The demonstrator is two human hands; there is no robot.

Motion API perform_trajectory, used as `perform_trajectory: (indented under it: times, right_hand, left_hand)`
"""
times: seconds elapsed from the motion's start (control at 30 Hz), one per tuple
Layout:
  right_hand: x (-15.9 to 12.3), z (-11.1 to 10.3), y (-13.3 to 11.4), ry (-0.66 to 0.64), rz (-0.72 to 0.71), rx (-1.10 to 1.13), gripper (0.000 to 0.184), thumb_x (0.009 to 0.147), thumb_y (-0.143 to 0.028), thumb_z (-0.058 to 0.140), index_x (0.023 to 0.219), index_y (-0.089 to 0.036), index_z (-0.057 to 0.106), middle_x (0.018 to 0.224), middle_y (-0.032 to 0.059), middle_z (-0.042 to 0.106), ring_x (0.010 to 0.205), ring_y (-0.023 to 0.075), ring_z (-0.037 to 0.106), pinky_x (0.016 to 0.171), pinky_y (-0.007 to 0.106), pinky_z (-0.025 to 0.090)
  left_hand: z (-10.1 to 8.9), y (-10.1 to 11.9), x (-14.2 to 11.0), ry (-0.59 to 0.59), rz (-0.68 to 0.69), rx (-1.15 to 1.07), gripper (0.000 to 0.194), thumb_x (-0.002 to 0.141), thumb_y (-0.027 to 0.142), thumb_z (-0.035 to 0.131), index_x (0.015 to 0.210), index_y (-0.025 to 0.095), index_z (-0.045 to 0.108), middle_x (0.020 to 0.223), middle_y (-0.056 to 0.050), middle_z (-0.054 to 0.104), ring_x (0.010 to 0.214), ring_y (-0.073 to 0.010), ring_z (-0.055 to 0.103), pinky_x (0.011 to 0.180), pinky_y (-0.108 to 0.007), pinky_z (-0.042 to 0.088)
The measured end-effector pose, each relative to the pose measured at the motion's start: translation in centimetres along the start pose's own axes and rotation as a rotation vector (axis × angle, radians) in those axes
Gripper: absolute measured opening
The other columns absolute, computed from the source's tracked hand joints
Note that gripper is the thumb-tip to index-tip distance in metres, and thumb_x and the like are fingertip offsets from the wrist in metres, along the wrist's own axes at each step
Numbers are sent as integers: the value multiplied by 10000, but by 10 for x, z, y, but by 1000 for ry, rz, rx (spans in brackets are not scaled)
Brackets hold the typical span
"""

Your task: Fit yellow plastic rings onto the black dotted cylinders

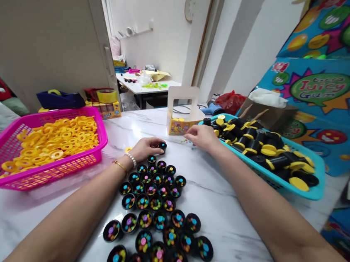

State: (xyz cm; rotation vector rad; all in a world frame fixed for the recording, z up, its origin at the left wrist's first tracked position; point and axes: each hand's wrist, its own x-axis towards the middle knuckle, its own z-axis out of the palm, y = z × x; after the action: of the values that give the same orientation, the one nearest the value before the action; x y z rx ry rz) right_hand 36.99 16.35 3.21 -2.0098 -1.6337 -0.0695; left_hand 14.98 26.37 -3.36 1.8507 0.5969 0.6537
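My left hand (145, 149), with a bead bracelet and a gold bangle at its wrist, curls its fingers round a small black cup (163, 146) at the far end of a group. Many like it, such as one black cup (155, 202), stand upright below, each with small coloured candies and a bright round piece inside. My right hand (203, 137) is closed in a pinch, low over the table beside a few tiny coloured candies (185, 141); what its fingertips hold is hidden. A yellow ring (128, 149) lies just beyond my left wrist.
A pink basket (57, 170) of yellow rings stands left. On the right, a turquoise basket (320, 174) holds black cylinders with yellow ends. An open carton (182, 127) stands ahead on the marble-patterned table (225, 225), with a blue tape dispenser (61, 100) at the back left.
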Motion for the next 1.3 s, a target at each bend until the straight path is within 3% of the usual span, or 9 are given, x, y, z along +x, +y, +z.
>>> perform_trajectory:
  times: [0.17,0.37,0.47,0.57,0.77,0.9,1.03,1.17,1.3]
  right_hand:
    - [3,9,20,-133,52,-165,104,640,-253,738,664,-159,700,726,120,708,806,261,653,737,313,457]
    - [-1,22,28,-232,55,-147,133,585,-76,705,504,-144,624,639,147,684,786,292,666,732,331,467]
    - [-3,19,14,-250,-19,-24,151,633,-153,713,524,-160,609,553,76,658,648,224,663,640,281,480]
    - [-10,25,-9,-222,-104,150,161,785,-314,620,724,-168,647,599,18,674,524,135,629,526,215,471]
    - [-23,54,-34,-132,-191,315,212,836,-367,568,819,-173,651,667,-4,689,540,108,638,498,184,475]
    - [-15,50,-17,-35,-164,239,273,891,-365,474,897,-167,662,691,13,693,568,131,640,559,228,500]
    - [0,36,13,87,-136,54,278,886,-214,434,992,-122,673,986,123,693,927,219,633,869,346,468]
    - [6,42,35,-5,-186,-114,308,818,-92,481,1036,-136,694,1101,128,665,1053,233,580,961,326,400]
    - [5,53,44,-81,-149,-252,244,847,-177,513,956,-123,724,992,152,681,971,244,608,902,316,428]
  left_hand:
    - [-1,-3,-1,-23,7,25,498,612,351,759,1059,153,668,844,-24,662,802,-159,593,809,-326,468]
    - [-1,-2,-1,-46,15,33,496,609,341,756,1063,157,677,848,-20,666,812,-157,588,816,-315,462]
    - [0,-1,-1,-41,16,38,494,601,341,759,1052,152,686,796,-13,656,768,-154,578,763,-301,463]
    - [1,0,-2,-35,25,44,488,605,337,753,1052,152,688,766,-6,645,748,-149,572,738,-291,461]
    - [2,-3,-1,-36,39,51,487,623,351,733,1057,136,678,819,-29,665,787,-168,588,752,-305,474]
    - [1,-5,-1,-40,48,66,481,632,357,728,1062,148,677,827,-27,662,796,-169,587,758,-302,472]
    - [1,-2,-2,-28,46,91,468,624,360,736,1043,155,691,769,-11,638,740,-150,561,707,-278,460]
    - [1,2,-3,-16,39,111,460,635,358,728,1045,155,694,754,-8,631,717,-141,549,687,-266,450]
    - [0,1,-4,-13,39,126,469,640,359,723,1060,155,691,759,-10,630,716,-140,544,687,-263,440]
